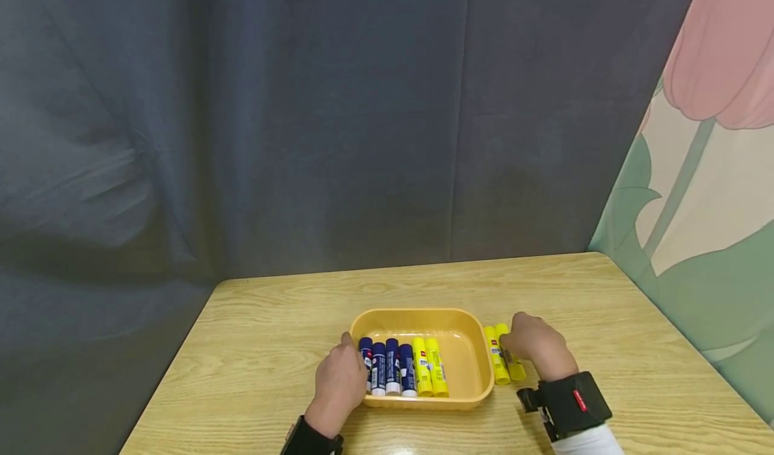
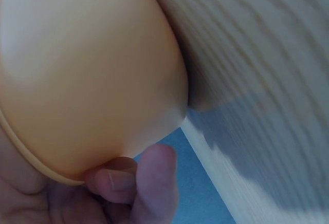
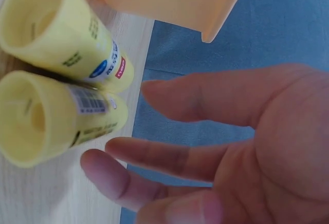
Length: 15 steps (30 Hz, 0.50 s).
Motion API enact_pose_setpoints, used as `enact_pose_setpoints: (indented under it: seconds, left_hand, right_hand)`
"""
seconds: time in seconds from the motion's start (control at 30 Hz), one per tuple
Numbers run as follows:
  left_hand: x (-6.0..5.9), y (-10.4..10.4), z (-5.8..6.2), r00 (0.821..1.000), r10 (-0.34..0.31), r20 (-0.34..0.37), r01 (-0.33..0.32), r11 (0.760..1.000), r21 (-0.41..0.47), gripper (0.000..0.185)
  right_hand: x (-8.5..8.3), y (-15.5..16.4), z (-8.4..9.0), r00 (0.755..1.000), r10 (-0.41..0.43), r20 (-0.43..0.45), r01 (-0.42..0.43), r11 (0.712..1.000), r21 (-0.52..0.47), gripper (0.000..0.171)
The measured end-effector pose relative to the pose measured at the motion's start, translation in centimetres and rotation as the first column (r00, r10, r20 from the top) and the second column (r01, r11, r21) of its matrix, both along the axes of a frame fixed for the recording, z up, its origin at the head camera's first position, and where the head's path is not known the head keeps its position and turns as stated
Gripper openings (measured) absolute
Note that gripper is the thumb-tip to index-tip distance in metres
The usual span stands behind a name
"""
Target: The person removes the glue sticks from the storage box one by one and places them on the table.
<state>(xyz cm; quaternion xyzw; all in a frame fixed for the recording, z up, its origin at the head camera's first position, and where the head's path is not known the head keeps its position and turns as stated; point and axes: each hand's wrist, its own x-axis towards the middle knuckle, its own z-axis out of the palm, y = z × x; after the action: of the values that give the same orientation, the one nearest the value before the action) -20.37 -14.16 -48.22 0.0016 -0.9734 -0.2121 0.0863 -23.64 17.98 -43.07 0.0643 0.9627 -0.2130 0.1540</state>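
Note:
My left hand [image 1: 341, 378] grips the left rim of a yellow-orange plastic tray [image 1: 464, 362]; in the left wrist view its fingers curl over the rim. Inside the tray several dark blue glue sticks [image 1: 392, 366] lie in a row at the left, with two yellow glue sticks [image 1: 422, 367] beside them. Just outside the tray's right wall lie two more, a yellow glue stick [image 1: 494, 355] and another yellow glue stick [image 1: 517, 370]. Over the outer one hovers my right hand [image 1: 539, 347]. The right wrist view has its thumb and fingers apart, close to the sticks' ends, nothing between them.
The tray stands on a light wood-grain table [image 1: 260, 347]. A dark grey-blue curtain [image 1: 363, 126] hangs behind the table's far edge. To the right is a panel with a flower pattern [image 1: 713, 173].

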Motion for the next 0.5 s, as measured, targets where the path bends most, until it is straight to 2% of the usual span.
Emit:
enact_pose_setpoints:
  seconds: [0.3,0.5]
  left_hand:
    - [-0.09,-0.11,0.33,1.0,0.002,-0.011,-0.002,1.0,-0.017,0.041]
    - [-0.09,-0.12,0.43,1.0,0.008,0.013,-0.008,1.0,-0.029,0.041]
  right_hand:
    - [-0.03,0.0,0.63,1.0,-0.012,0.002,0.012,1.0,-0.003,0.027]
    - [0.02,0.15,0.68,1.0,-0.014,0.002,0.014,1.0,-0.009,0.03]
